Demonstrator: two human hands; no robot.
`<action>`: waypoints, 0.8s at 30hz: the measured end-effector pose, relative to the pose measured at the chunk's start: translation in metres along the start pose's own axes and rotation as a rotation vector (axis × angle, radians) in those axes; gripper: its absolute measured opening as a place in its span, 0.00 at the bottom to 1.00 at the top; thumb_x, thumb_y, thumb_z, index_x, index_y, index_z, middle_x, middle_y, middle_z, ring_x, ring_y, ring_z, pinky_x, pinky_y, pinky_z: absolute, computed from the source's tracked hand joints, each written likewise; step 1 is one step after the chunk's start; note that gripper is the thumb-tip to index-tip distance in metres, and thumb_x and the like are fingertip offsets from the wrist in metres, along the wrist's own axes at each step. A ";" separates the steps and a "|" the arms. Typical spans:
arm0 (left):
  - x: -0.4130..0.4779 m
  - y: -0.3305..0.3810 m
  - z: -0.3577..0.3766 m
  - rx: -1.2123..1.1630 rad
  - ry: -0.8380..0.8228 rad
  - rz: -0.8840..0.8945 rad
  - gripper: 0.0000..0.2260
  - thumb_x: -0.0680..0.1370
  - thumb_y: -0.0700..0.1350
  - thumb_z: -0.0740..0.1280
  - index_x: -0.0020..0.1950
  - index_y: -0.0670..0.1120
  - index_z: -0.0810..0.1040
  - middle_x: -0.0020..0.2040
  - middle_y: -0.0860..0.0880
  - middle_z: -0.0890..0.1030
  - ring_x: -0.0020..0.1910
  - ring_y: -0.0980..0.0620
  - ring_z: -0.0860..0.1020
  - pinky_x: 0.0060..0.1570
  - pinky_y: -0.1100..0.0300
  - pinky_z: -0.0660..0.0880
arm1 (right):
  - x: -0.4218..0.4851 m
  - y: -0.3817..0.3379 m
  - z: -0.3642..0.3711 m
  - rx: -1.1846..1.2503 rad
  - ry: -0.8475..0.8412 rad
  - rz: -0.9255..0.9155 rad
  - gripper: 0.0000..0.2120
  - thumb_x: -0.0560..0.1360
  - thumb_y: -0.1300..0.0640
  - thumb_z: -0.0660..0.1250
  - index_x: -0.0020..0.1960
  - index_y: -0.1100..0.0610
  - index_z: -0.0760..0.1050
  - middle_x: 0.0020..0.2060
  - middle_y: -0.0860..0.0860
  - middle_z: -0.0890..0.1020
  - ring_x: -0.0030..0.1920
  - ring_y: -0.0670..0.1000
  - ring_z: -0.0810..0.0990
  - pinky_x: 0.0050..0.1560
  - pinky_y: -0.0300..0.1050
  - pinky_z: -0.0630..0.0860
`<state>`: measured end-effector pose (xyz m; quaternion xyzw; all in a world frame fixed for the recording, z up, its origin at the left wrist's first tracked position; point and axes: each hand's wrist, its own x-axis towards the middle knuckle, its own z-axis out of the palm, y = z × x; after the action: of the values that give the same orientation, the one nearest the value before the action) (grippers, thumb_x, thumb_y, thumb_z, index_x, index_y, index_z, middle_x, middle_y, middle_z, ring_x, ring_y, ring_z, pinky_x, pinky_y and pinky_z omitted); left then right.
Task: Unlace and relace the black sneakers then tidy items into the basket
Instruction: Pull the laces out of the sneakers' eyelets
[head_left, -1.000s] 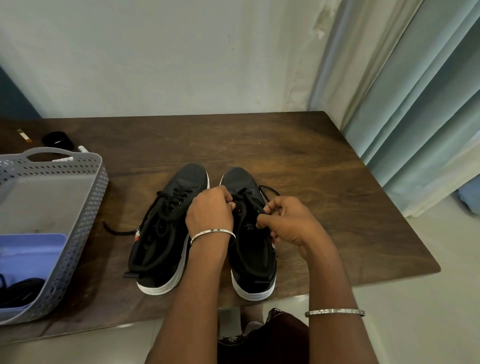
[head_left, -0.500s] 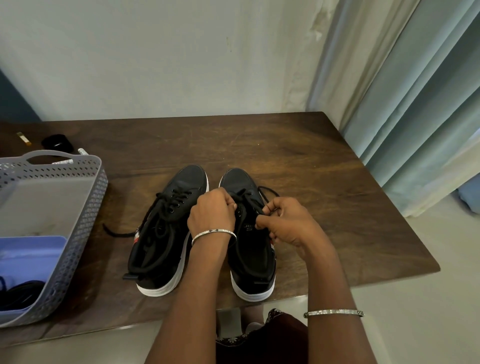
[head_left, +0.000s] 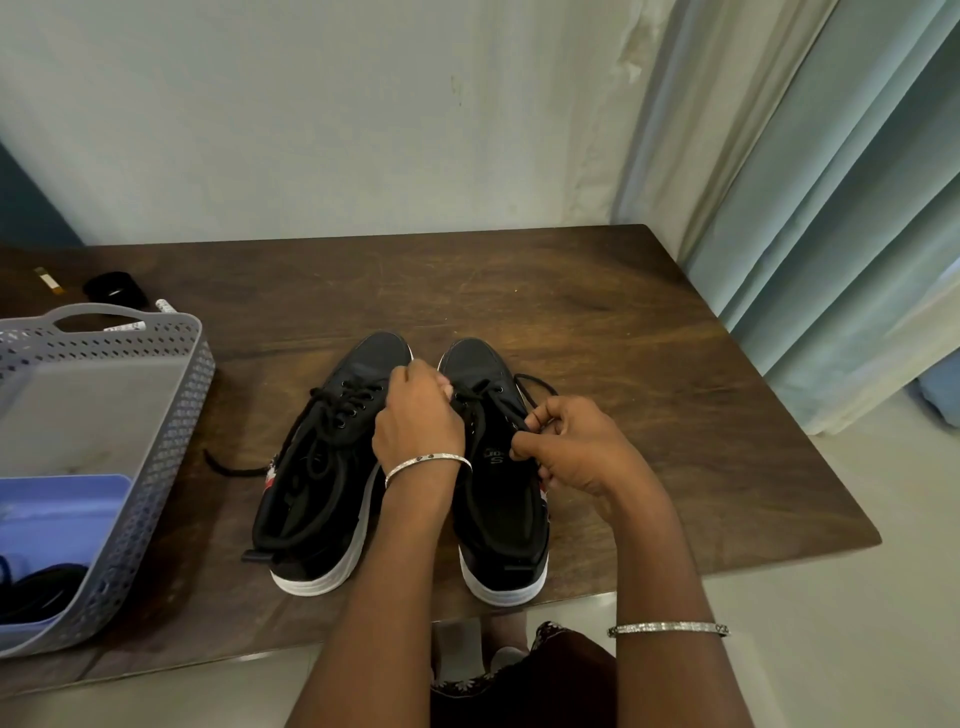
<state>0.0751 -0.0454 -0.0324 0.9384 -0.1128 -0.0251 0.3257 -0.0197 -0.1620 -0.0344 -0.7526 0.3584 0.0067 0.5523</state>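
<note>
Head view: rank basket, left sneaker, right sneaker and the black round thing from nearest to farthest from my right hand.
1. Right sneaker, under the right hand.
2. Left sneaker, just left.
3. Basket, far left.
4. Black round thing, behind the basket.

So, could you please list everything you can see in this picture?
Table: one, dark brown wood, under everything.
Left sneaker: one, black, white sole, table middle.
Right sneaker: one, black, white sole, beside it.
Lace: one, black, right sneaker, partly loose.
Basket: one, grey, perforated, table's left.
Tray: one, blue, inside basket.
Cords: count unclear, black, basket's near end.
Round object: one, black, behind basket.
Marker: one, white, behind basket.
Curtain: one, pale teal, right.
Bangles: two, silver, on wrists.
Left hand: one, grips lace.
Right hand: one, pinches lace.
</note>
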 end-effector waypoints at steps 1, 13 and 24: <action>0.001 0.000 -0.002 -0.050 0.038 -0.055 0.04 0.83 0.39 0.61 0.53 0.45 0.75 0.55 0.46 0.77 0.54 0.40 0.78 0.44 0.53 0.64 | 0.000 0.000 0.000 -0.003 -0.005 0.001 0.08 0.71 0.63 0.74 0.45 0.55 0.76 0.32 0.50 0.78 0.28 0.47 0.76 0.28 0.40 0.73; -0.004 0.003 -0.001 0.024 -0.099 0.150 0.06 0.80 0.48 0.69 0.55 0.56 0.83 0.52 0.52 0.70 0.54 0.45 0.79 0.45 0.57 0.66 | 0.001 0.001 0.000 0.010 -0.009 0.019 0.07 0.71 0.64 0.74 0.45 0.57 0.77 0.31 0.52 0.79 0.26 0.48 0.76 0.29 0.41 0.73; 0.000 0.008 0.016 0.021 -0.107 0.016 0.06 0.80 0.37 0.62 0.46 0.45 0.76 0.55 0.44 0.76 0.51 0.40 0.79 0.44 0.50 0.70 | 0.004 0.003 0.002 0.022 0.008 0.022 0.07 0.70 0.65 0.73 0.43 0.57 0.77 0.28 0.52 0.77 0.25 0.49 0.75 0.28 0.42 0.73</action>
<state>0.0713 -0.0610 -0.0401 0.9382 -0.1377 -0.0717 0.3094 -0.0175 -0.1626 -0.0393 -0.7425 0.3689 0.0060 0.5591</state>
